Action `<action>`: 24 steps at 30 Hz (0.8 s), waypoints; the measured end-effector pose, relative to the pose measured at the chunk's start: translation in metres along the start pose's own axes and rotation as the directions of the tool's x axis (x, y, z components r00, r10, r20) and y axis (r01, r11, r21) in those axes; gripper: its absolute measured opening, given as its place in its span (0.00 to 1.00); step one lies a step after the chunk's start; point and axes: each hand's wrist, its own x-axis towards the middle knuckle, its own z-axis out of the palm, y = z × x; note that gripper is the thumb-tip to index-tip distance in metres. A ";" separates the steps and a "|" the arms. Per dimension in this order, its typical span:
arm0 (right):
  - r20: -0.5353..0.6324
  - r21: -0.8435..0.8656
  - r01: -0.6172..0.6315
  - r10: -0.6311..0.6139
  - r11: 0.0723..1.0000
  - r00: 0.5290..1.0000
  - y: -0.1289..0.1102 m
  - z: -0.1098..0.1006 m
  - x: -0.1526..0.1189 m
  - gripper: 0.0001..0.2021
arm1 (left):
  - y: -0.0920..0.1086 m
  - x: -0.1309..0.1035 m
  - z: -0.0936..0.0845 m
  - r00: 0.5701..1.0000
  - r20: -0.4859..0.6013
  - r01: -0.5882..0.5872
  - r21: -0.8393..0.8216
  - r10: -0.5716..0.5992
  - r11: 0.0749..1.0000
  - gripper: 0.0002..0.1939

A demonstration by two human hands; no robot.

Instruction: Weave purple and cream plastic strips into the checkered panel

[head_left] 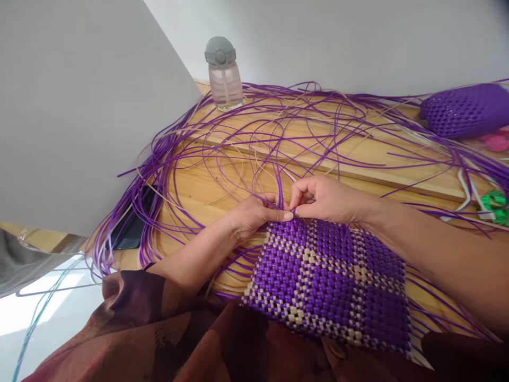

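Observation:
A woven panel of purple and cream plastic cord, in a checked pattern, lies in front of me, its near edge against my clothes. At its far edge my left hand pinches purple cords, thumb pressed at the weave. My right hand meets it there, thumb and fingertips closed on a purple cord close to a small knot. Loose purple cords rise from between the hands and curve away over the table. More strands fan out from the panel's left and right sides. The exact grip of the fingertips is partly hidden.
A clear water bottle with a grey lid stands at the back. A purple woven piece lies far right, above a green item. A dark flat object is under cords at left. A wooden strip crosses the wooden table.

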 end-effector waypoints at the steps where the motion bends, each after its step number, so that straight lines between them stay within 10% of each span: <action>1: -0.011 -0.005 0.004 -0.004 1.000 1.000 0.001 0.001 0.001 0.03 | -0.001 0.000 0.000 1.000 -0.028 0.005 0.017 -0.005 1.000 0.18; 8: -0.125 -0.144 0.095 -0.113 0.985 0.986 0.002 0.010 -0.014 0.02 | -0.005 0.003 -0.003 0.995 -0.100 -0.010 0.102 0.020 0.995 0.16; 12: -0.418 -0.570 0.193 -0.484 0.798 0.769 0.005 0.031 -0.045 0.03 | -0.009 0.005 -0.004 0.994 -0.076 -0.075 0.099 0.083 0.992 0.15; 15: -0.411 -0.746 0.151 -0.627 0.649 0.662 0.012 0.051 -0.061 0.02 | -0.013 0.006 -0.005 0.992 -0.098 -0.074 0.085 0.082 0.994 0.16; 24: -0.432 -0.736 0.116 -0.595 0.667 0.678 0.013 0.073 -0.047 0.05 | -0.017 0.006 -0.004 0.980 -0.145 -0.111 0.173 0.137 0.979 0.19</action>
